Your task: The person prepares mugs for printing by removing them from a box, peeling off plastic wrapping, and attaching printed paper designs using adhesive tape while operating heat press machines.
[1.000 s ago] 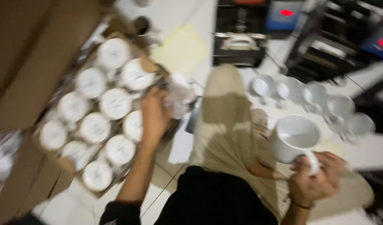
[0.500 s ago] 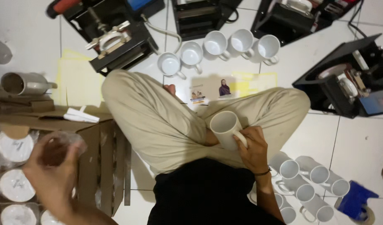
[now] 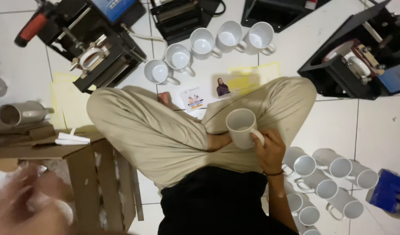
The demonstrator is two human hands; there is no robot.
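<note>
Plain white ceramic mug [image 3: 242,127] sits in the right hand [image 3: 269,150], held by its handle at the mug's lower right side; fingers curled shut round that handle, thumb on top. Mug is upright, mouth up toward the camera, long axis roughly vertical, resting over the lap w/ beige trousers [image 3: 160,135], just by the crossed legs' middle. Right forearm runs up from the lower edge of the floor view, wrist bent inward.

Left hand [image 3: 23,202] is a blur at the lower left corner, over the open brown cardboard box [image 3: 93,174]; can't tell if its fingers are spread or gripping anything. It's well apart from the mug, so right hand is the near one.

Outward: row of white mugs [image 3: 204,45] on the white tiled floor [image 3: 374,126] ahead, more white mugs lying [image 3: 326,178] to the right, black mug-press machines [image 3: 361,61] at the far corners.
</note>
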